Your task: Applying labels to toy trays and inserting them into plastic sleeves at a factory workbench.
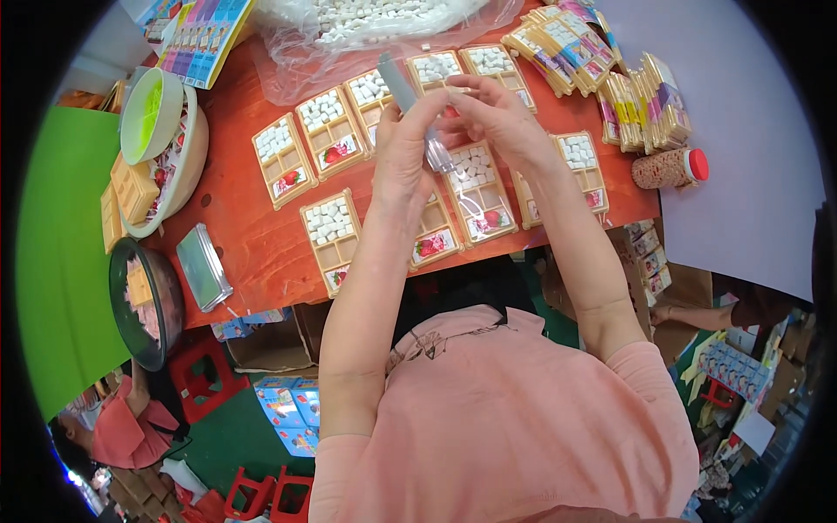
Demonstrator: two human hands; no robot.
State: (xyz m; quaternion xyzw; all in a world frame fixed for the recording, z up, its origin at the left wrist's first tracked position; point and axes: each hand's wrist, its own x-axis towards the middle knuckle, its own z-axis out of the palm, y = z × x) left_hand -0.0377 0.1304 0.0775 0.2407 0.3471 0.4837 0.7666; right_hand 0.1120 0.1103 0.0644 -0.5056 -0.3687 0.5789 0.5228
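Observation:
Above the middle of the table, my left hand [404,152] is closed round a thin stack of clear plastic lids [399,85], tilted nearly edge-on. My right hand [501,122] meets it from the right, its bent fingers and thumb at the lids' edge; the exact grip is partly hidden. Below and around my hands lie rows of beige compartment trays [333,253]. Their far compartments hold white cube-shaped pieces [329,220], and a strawberry-printed sachet [336,152] lies in the near part of many. Shiny glints show over the tray [479,196] below my hands.
A bag of white cubes [375,22] lies at the back. Packed trays [645,105] and a red-capped jar [670,168] stand right. At left are bowls [199,144], a dark basin [118,301] and more clear lids [203,268]. Other people work at both sides.

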